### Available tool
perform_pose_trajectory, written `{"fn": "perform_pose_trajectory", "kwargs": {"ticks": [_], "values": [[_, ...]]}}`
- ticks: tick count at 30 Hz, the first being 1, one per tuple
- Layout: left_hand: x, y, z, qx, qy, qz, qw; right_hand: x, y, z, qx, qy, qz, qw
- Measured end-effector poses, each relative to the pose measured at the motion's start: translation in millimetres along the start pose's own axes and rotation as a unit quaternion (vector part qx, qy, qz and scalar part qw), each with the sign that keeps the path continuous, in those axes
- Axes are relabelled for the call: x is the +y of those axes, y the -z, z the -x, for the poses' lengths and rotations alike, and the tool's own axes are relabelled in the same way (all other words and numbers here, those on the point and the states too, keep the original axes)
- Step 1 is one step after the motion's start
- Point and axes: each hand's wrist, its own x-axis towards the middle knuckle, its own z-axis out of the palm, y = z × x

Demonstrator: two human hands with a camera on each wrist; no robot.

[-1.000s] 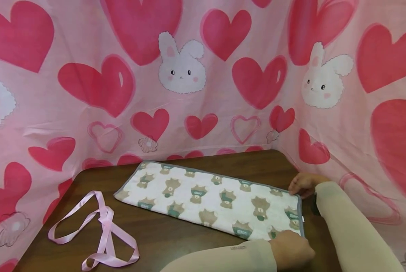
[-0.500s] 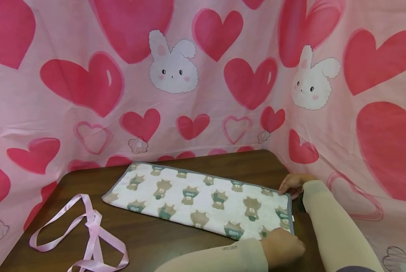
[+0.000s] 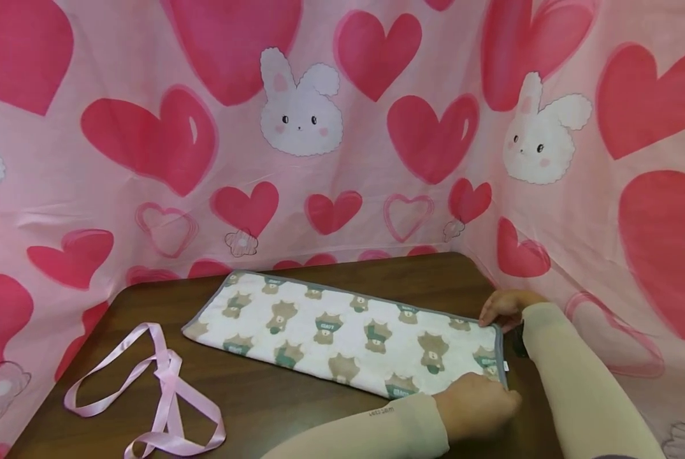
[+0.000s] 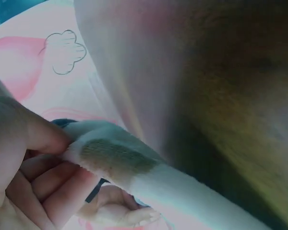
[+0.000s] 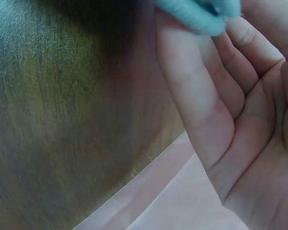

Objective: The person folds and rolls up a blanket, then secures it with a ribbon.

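Observation:
A white towel (image 3: 325, 331) printed with brown bears and edged in grey lies folded into a long strip, slanting across the brown table. At its near right corner, my left hand (image 3: 476, 405) grips the edge. The left wrist view shows that thumb and the fingers (image 4: 53, 187) pinching the cloth (image 4: 120, 158), which hangs lifted in a fold. My right hand (image 3: 505, 308) holds the far right corner. In the right wrist view, the trimmed edge (image 5: 197, 14) sits at the fingertips of the right hand (image 5: 230, 91), whose palm faces the camera.
A loosely looped pink ribbon (image 3: 167, 382) lies on the table (image 3: 273, 414) to the left of the towel. Pink cloth (image 3: 365, 153) with hearts and rabbits hangs around the table's back and sides. A small white tag (image 3: 506, 366) sticks out from the towel's right edge.
The head view swung slightly right and back. My left hand, with the towel's near corner, has risen a little and shifted slightly left. The right hand stays at the far corner.

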Motion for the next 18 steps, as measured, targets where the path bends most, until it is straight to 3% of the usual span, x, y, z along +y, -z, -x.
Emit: {"fn": "perform_pose_trajectory", "kwargs": {"ticks": [4, 7, 11, 18], "values": [[-5.3, 7.6, 10.0, 0.011, 0.013, 0.008, 0.9998, -3.9, 1.7, 5.2, 0.002, 0.010, 0.006, 1.000], [-10.2, 13.0, 19.1, 0.038, 0.028, 0.037, 0.9982, -8.1, 6.5, 10.8, -0.001, 0.022, 0.026, 0.999], [-23.0, 20.6, 32.5, 0.081, 0.048, 0.091, 0.9914, -18.2, 15.3, 15.4, -0.008, 0.044, 0.049, 0.998], [-43.0, 28.6, 56.2, 0.131, 0.077, 0.132, 0.9795, -46.0, 21.5, 18.1, -0.032, 0.066, 0.052, 0.996]]}}
